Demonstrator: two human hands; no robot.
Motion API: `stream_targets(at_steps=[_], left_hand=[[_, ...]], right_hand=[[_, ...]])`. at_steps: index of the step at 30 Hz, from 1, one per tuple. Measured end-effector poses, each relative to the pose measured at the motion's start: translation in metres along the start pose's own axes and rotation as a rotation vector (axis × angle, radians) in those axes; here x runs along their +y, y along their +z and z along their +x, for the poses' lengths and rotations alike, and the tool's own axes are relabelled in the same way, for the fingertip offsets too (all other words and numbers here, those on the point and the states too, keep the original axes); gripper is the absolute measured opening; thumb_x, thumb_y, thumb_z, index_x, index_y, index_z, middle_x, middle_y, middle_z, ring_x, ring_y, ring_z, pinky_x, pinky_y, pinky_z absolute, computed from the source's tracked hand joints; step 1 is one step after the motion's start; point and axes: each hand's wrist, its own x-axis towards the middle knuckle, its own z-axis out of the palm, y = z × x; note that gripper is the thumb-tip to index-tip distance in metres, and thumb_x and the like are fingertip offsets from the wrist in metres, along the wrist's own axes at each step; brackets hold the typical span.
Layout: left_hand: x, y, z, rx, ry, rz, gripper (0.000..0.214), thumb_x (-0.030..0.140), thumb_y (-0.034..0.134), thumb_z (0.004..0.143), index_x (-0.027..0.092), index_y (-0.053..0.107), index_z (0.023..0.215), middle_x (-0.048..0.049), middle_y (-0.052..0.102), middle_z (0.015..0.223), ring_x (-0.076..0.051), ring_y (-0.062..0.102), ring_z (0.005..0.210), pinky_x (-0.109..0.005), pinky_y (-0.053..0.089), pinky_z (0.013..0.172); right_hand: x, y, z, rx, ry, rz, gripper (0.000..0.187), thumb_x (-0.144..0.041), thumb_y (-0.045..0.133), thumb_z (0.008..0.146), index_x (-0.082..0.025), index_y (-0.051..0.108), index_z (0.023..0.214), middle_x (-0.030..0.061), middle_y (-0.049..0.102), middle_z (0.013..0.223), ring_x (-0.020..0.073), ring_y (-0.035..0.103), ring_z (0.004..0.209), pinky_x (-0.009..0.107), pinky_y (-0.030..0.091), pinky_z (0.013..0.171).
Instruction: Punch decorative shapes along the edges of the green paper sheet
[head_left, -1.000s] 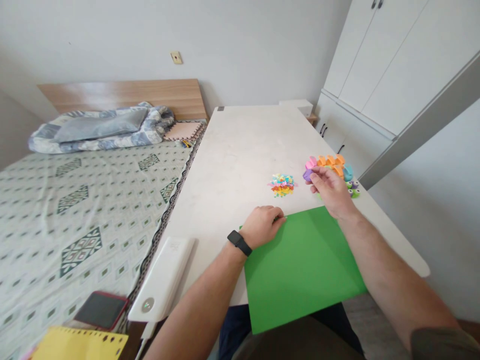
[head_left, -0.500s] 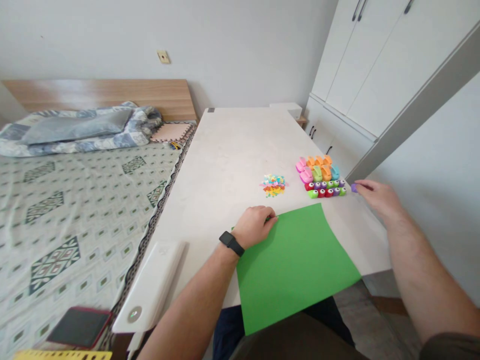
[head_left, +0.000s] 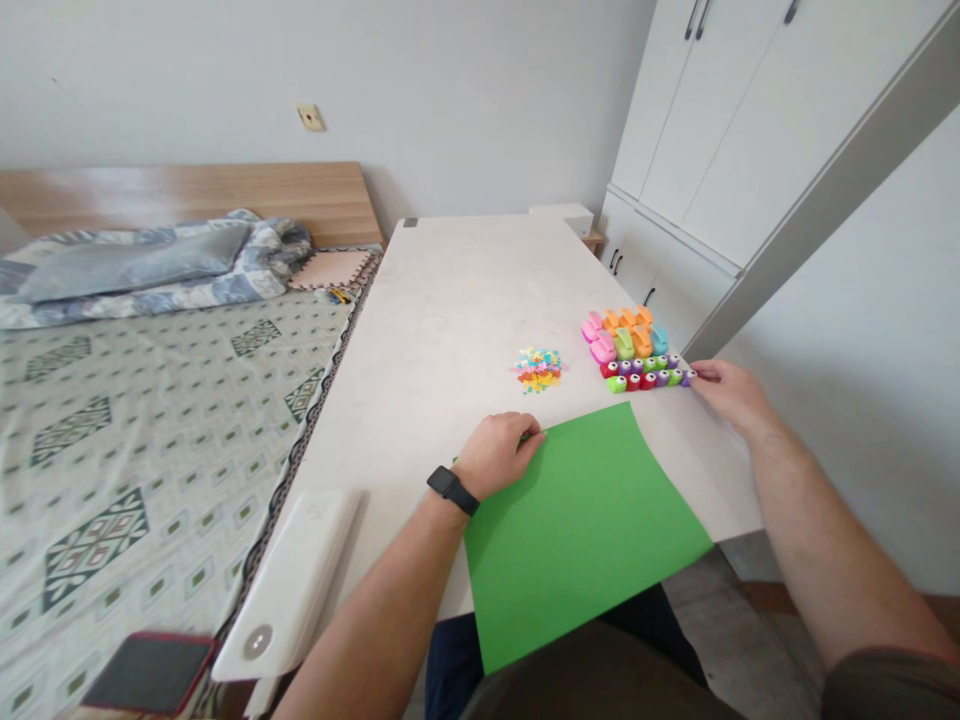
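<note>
- The bed runs off the left edge; a flat, dark, red-edged device lies on it, with whatever is under the device cut off below.
- A long white appliance sits on the near left of the table, its lower stem leaving the bottom of the view.
- The left hand, a black watch at its wrist, rests on the far left of the green sheet, hiding most of that corner. Its fingers are curled, but their undersides are hidden, so I cannot tell whether they grip the edge.
- Beyond it lies a pile of small coloured pieces, too tiny to make out singly.
- The green sheet lies on the table, its near part over the lap.
- Larger lever-topped punches stand packed behind 2 rows of small punches, partly blocking each other.
- The right hand has its fingers narrowed on the purple punch ending the near row; the fingertips partly cover it.
- The white cabinet is cut off above.
</note>
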Motion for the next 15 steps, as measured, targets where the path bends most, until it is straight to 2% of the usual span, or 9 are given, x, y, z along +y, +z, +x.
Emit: stream_targets(at_steps=[6, 11, 15], left_hand=[[0.000, 0.001, 0.001, -0.001, -0.003, -0.016, 0.018, 0.030, 0.054, 0.098, 0.019, 0.066, 0.090, -0.0045, 0.071, 0.086, -0.018, 0.064, 0.080, -0.029, 0.047, 0.074], [-0.001, 0.000, 0.001, 0.003, -0.003, -0.055, 0.018, 0.029, 0.055, 0.098, 0.019, 0.066, 0.090, -0.0047, 0.070, 0.085, -0.017, 0.063, 0.078, -0.029, 0.046, 0.073], [0.000, -0.003, 0.001, 0.032, -0.031, -0.117, 0.018, 0.031, 0.056, 0.098, 0.019, 0.067, 0.090, -0.0038, 0.070, 0.084, -0.016, 0.062, 0.076, -0.028, 0.045, 0.071]], right_hand=[[-0.001, 0.008, -0.002, 0.039, -0.007, 0.014, 0.043, -0.035, 0.070, 0.081, -0.019, 0.072, 0.120, 0.0129, 0.077, 0.115, 0.0278, 0.072, 0.104, 0.043, 0.053, 0.096], [-0.001, 0.013, -0.006, 0.086, -0.004, 0.045, 0.050, -0.029, 0.071, 0.077, -0.020, 0.068, 0.126, 0.0123, 0.075, 0.118, 0.0267, 0.072, 0.101, 0.043, 0.054, 0.094], [-0.005, 0.010, -0.009, 0.278, 0.033, 0.105, 0.050, -0.023, 0.066, 0.076, -0.019, 0.066, 0.125, 0.0119, 0.075, 0.114, 0.0257, 0.071, 0.096, 0.044, 0.055, 0.092]])
